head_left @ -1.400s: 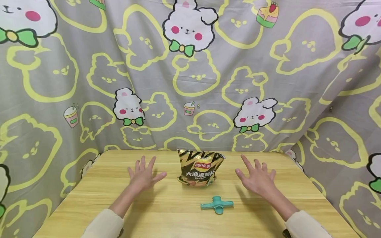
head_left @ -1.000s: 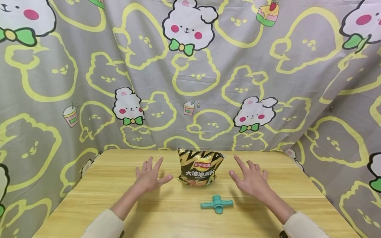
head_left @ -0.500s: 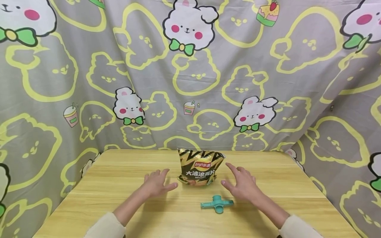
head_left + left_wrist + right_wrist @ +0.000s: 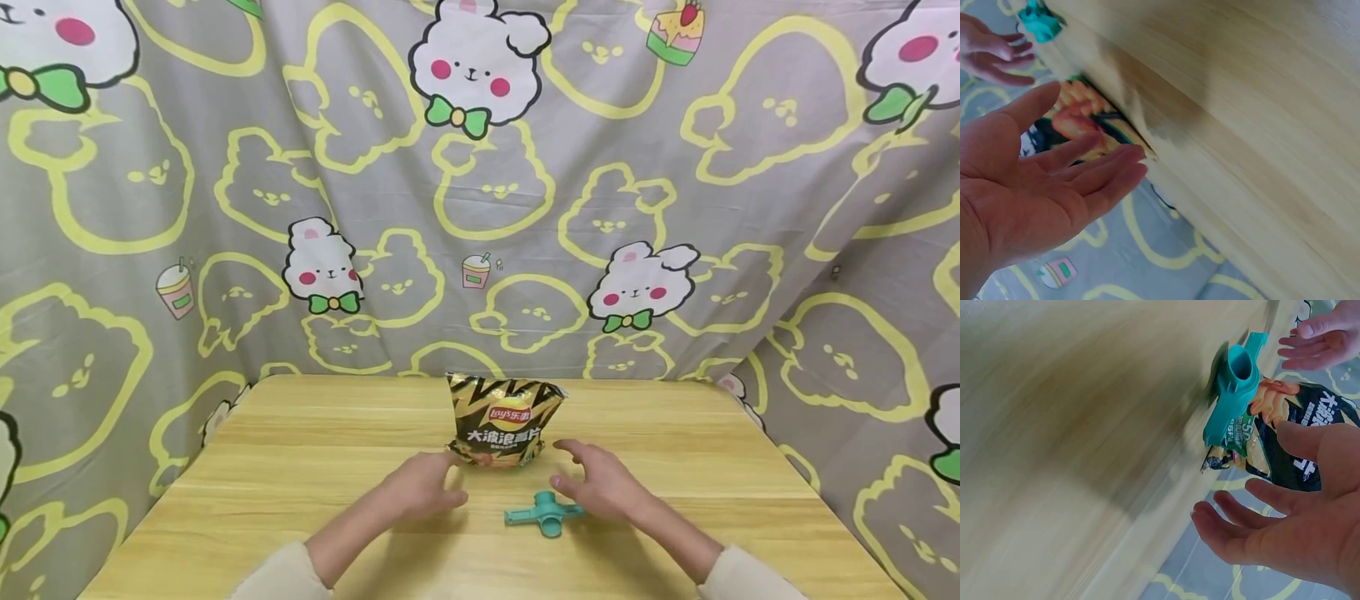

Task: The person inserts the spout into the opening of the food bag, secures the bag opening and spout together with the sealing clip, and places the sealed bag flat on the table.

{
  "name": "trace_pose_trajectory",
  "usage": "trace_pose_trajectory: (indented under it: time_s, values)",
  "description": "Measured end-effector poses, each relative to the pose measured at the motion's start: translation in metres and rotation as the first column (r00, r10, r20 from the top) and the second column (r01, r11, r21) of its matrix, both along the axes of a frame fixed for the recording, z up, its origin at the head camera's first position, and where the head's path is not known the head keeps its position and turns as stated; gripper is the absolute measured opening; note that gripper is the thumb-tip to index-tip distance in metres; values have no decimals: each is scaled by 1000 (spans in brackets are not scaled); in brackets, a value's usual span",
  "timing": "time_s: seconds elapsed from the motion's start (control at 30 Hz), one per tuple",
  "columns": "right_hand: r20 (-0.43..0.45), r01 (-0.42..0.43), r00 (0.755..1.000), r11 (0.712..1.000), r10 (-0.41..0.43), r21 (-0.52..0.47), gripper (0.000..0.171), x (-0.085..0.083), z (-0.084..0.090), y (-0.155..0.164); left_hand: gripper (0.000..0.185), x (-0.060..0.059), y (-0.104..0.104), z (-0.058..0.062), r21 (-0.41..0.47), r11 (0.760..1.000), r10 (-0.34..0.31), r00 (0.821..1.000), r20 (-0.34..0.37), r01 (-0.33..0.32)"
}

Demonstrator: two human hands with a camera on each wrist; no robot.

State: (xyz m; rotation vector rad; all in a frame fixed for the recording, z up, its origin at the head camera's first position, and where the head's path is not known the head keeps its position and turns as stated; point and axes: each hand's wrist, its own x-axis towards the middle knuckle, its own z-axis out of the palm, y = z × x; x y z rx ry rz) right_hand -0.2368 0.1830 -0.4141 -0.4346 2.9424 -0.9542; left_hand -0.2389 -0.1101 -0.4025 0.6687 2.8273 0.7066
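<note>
A black and gold bag of Lay's chips (image 4: 504,421) stands upright on the wooden table. Nearer the person lies a teal sealing clip with a round pour spout (image 4: 547,513). My left hand (image 4: 429,486) hovers at the bag's lower left, its fingers loosely bent and holding nothing; whether a fingertip touches the bag I cannot tell. Between the bag's lower right and the clip's right end is my right hand (image 4: 603,483), also holding nothing. In the right wrist view, its fingers (image 4: 1235,528) are relaxed and apart from the clip (image 4: 1235,384).
The wooden table (image 4: 300,433) extends on all sides of the bag. A grey curtain (image 4: 405,192) with yellow outlines and white rabbit figures hangs behind the table and along both sides.
Both hands have come inward and down, from wide apart with spread fingers to either side of the bag's base. The bag and the clip have stayed in place.
</note>
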Motion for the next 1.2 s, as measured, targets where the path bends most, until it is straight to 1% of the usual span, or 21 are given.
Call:
trace_pose_trajectory:
  time_s: [0.07, 0.13, 0.17, 0.23, 0.33, 0.47, 0.53, 0.6, 0.67, 0.77, 0.87, 0.97, 1.1, 1.2]
  values:
    - [12, -11, 1000, 1000, 11, -10, 55, 1, 1, -2, 57, 1, 6, 1, 24, 999, -40, 999, -7, 40]
    - [32, -12, 999, 1000, 13, -19, 55, 3, 2, -3, 54, 2, 13, 2, 24, 996, -81, 996, -47, 82]
    - [42, -12, 999, 1000, 13, -27, 55, 4, 3, -4, 52, 3, 15, 2, 38, 994, -96, 994, -50, 98]
    - [53, -16, 998, 999, 18, -42, 55, 6, 4, -5, 48, 3, 21, 2, 52, 991, -121, 989, -82, 125]
    - [46, -31, 998, 998, 33, -57, 56, 8, 5, -8, 40, 2, 29, 1, 79, 988, -120, 985, -126, 131]
    - [35, -43, 998, 996, 46, -74, 55, 8, 5, -9, 34, -1, 38, -3, 170, 977, -107, 983, -148, 132]
    - [40, -51, 998, 995, 54, -86, 53, 8, 5, -9, 33, -3, 42, -6, 222, 966, -101, 985, -137, 130]
    - [49, -71, 996, 993, 76, -94, 51, 7, 5, -8, 34, -4, 44, -8, 276, 953, -95, 989, -109, 122]
    - [64, -91, 993, 990, 98, -107, 50, 6, 5, -6, 35, -5, 47, -11, 317, 942, -91, 993, -70, 108]
    - [88, -113, 988, 986, 124, -124, 47, 4, 2, -3, 36, -5, 49, -17, 352, 933, -78, 997, -8, 76]
    - [108, -107, 987, 986, 121, -131, 44, 1, -2, 0, 38, -5, 50, -21, 359, 932, -66, 997, 45, 46]
    - [139, -91, 984, 987, 110, -136, 40, 0, -5, 3, 40, -5, 51, -24, 356, 934, -64, 995, 70, 35]
    - [184, -83, 977, 985, 111, -152, 37, -1, -8, 6, 40, -6, 51, -27, 346, 938, -60, 994, 92, 25]
    - [197, -82, 974, 984, 113, -157, 33, -2, -9, 7, 39, -6, 51, -29, 348, 937, -67, 993, 99, 29]
